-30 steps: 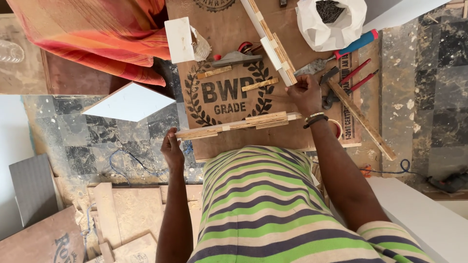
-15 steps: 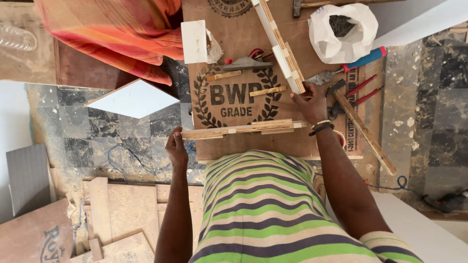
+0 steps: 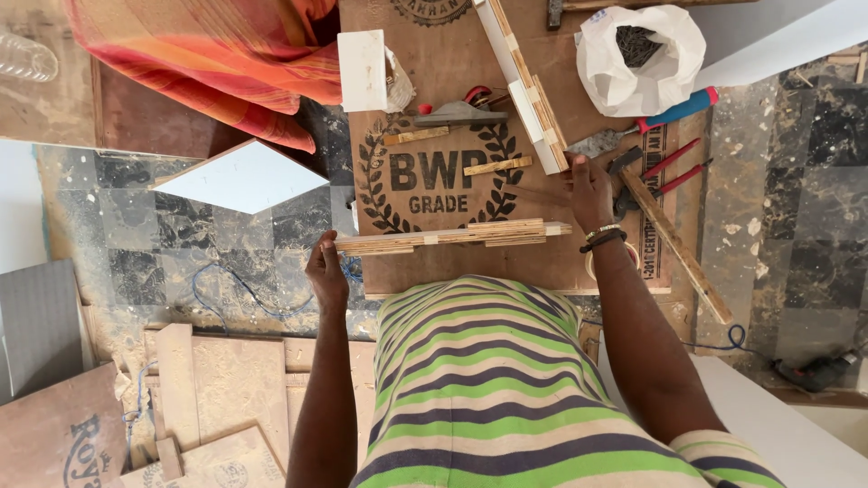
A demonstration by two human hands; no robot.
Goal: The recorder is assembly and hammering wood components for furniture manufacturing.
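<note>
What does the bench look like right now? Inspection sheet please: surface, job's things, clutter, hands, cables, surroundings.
Surface: plywood sheet with a printed wreath mark, used as the bench top.
Job's things: long laminated wood strip lying across the sheet; a second white-edged strip lies angled above it.
Clutter: white bag of nails, red-handled pliers, blue-handled tool, small wood offcuts, white block.
Hands: left hand at the long strip's left end; right hand resting near the angled strip's lower end.
Cables: blue cable on the floor.
Surroundings: marble-pattern floor, plywood scraps, orange cloth.
</note>
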